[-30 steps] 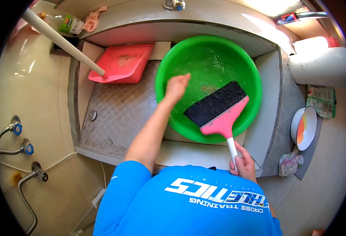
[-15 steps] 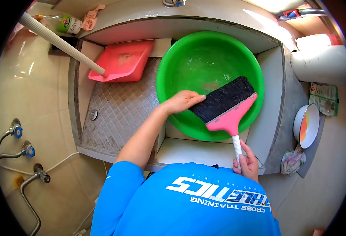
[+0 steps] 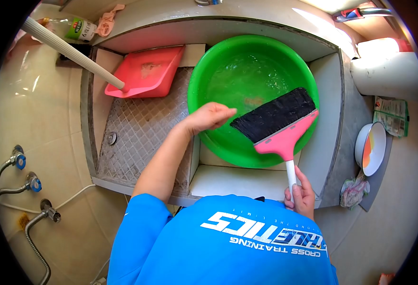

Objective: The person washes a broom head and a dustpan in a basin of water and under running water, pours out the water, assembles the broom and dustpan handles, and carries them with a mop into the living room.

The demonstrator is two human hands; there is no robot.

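Left hand (image 3: 208, 117) moved off broom (image 3: 287, 137), fingers curled together over left rim of basin (image 3: 195, 88), bristles (image 3: 276, 113) slanting from just beside them toward right rim, right hand (image 3: 303, 195) clamped on handle (image 3: 291, 172) at basin's near side.

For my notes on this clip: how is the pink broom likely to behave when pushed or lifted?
The pink broom is probably light, as the right hand alone holds its white handle. Pushed, its black bristles would likely bend, being a brush of fine fibres, while the plastic-looking head should stay stiff.
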